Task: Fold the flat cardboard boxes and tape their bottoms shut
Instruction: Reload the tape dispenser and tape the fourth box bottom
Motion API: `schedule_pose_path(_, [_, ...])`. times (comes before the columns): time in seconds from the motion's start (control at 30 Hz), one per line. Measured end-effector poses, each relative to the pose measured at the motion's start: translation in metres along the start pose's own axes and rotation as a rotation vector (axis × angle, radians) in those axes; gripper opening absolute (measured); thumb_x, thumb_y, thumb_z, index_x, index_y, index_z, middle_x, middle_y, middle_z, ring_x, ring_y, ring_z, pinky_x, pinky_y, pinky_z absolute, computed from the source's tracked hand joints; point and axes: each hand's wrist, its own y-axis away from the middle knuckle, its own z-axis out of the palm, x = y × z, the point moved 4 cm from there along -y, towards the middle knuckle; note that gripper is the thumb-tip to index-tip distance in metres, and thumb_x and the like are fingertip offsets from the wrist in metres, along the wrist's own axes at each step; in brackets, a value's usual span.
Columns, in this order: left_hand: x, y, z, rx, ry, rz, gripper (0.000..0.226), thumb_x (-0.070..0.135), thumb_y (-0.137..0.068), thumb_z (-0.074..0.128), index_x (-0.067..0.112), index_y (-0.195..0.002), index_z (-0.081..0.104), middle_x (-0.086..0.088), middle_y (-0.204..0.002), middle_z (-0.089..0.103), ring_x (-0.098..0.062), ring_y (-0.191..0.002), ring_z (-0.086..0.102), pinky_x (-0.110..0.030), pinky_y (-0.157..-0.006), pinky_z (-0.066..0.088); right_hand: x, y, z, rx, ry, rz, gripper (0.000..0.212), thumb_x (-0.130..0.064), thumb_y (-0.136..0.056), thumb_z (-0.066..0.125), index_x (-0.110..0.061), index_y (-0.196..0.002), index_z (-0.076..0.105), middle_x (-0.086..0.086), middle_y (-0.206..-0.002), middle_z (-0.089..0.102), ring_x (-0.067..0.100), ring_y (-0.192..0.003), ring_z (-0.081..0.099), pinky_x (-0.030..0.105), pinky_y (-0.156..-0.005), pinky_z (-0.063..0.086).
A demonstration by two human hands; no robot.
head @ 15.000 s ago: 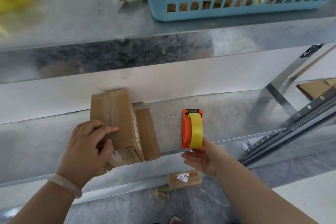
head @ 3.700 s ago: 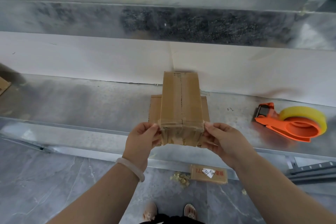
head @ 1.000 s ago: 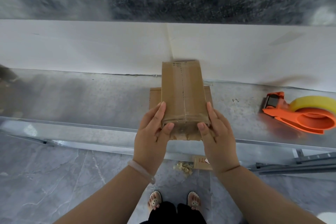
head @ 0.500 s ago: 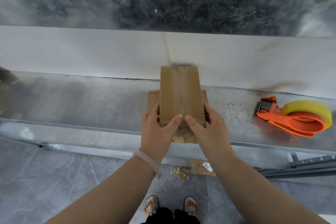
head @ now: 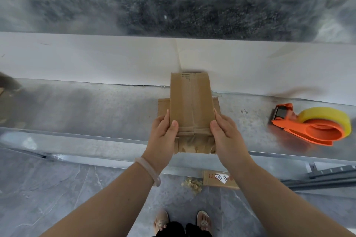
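My left hand [head: 163, 136]: thumb on top face of cardboard box [head: 190, 102], fingers along its left wall. My right hand [head: 227, 136] mirrors on right wall. Both grip box, centre of frame, near end at front edge of metal shelf [head: 96, 109]. Centre seam looks taped, tape wrapped over near end; this box seems done. Flat cardboard [head: 162, 106] beneath, unfolded. Orange tape dispenser [head: 312, 125] lies apart, right edge.

1. Packing/storage area, warehouse type.
2. Galvanized metal shelving [head: 86, 109] spanned the centre; orange tape dispenser [head: 316, 127] lay at right.
3. Cardboard box [head: 190, 102] was at centre; cardboard scrap [head: 219, 180] lay on grey tiled floor [head: 57, 188], bottom centre.
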Motion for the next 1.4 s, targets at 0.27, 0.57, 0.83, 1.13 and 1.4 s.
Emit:
schedule_pose_path(0.27, [-0.01,0.021,-0.009,0.067,-0.128,0.275,0.057,0.05,-0.093,0.055,0.033,-0.145,0.041,0.004,-0.129,0.061,-0.004,-0.114,0.059,-0.021,-0.091,0.053,0.011,0.021,0.0,0.024,-0.019,-0.263,0.054,-0.05,-0.085,0.062,-0.059,-0.135,0.042,-0.014,-0.141,0.05,0.007,-0.129,0.05,0.025,-0.1,0.048])
schedule_pose_path(0.57, [-0.027,0.02,-0.009,0.093,-0.184,0.282,0.042,0.047,-0.095,0.04,0.047,-0.137,0.036,-0.001,-0.139,0.056,-0.014,-0.126,0.053,-0.042,-0.105,0.047,0.008,0.018,-0.006,-0.02,-0.093,-0.221,0.051,-0.02,-0.094,0.055,-0.065,-0.117,0.056,-0.022,-0.141,0.049,-0.004,-0.134,0.042,0.024,-0.113,0.035])
schedule_pose_path(0.83, [-0.028,0.02,-0.007,-0.073,0.254,-0.051,0.051,0.038,-0.091,0.049,0.037,-0.142,0.046,0.019,-0.137,0.057,-0.006,-0.131,0.049,-0.042,-0.115,0.036,0.026,0.018,0.004,-0.034,-0.408,0.085,0.042,-0.016,-0.104,0.045,-0.037,-0.14,0.051,-0.022,-0.132,0.06,0.001,-0.126,0.053,0.038,-0.114,0.037])
schedule_pose_path(1.13, [-0.008,0.012,0.006,0.102,0.2,0.02,0.057,0.055,-0.077,0.071,0.023,-0.123,0.064,0.003,-0.109,0.072,-0.015,-0.102,0.068,-0.031,-0.084,0.058,0.001,0.023,0.01,0.054,-0.3,0.026,0.065,-0.047,-0.07,0.073,-0.027,-0.129,0.054,-0.013,-0.116,0.068,0.001,-0.106,0.065,0.021,-0.088,0.055])
schedule_pose_path(1.4, [-0.005,0.002,0.013,0.195,-0.17,0.062,0.042,0.041,-0.089,0.062,0.023,-0.128,0.061,0.014,-0.111,0.045,0.021,-0.095,0.044,0.003,-0.075,0.04,0.004,0.009,0.019,0.134,-0.023,-0.002,0.048,-0.049,-0.088,0.062,-0.038,-0.133,0.048,-0.015,-0.125,0.055,-0.001,-0.108,0.056,0.021,-0.089,0.05])
